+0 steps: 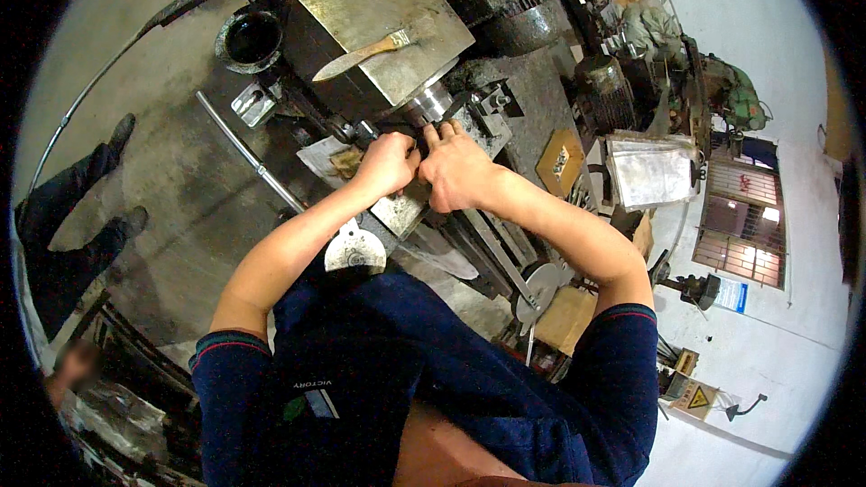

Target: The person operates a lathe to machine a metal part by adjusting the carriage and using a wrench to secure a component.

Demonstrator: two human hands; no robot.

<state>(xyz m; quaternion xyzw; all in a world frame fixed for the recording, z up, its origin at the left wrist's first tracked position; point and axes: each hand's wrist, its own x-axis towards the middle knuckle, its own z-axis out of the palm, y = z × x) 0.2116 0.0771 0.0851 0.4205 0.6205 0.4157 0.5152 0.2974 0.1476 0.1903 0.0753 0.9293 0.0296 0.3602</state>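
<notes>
The person's left hand (388,165) and right hand (458,171) meet in front of a lathe headstock (388,4), close beside each other. The bright metal cylinder (428,105) juts from the headstock's near side, just beyond the right hand's fingertips; whether they touch it cannot be told. The left grip is curled, its fingers turned in toward the right hand; whether it clasps anything is hidden. The right grip reaches forward with the fingers fairly straight, and what lies beneath its palm cannot be seen.

A wooden-handled paintbrush (361,56) lies flat on top of the headstock, bristles toward the right. To the left are a dark round cup (250,40) and a slanting metal rod (248,151). A pale round plate (354,252) shows near the left forearm. Right of the hands stand a yellow tray (549,159) of small pieces and some paper sheets (651,171), with a round handwheel (538,291) lower down.
</notes>
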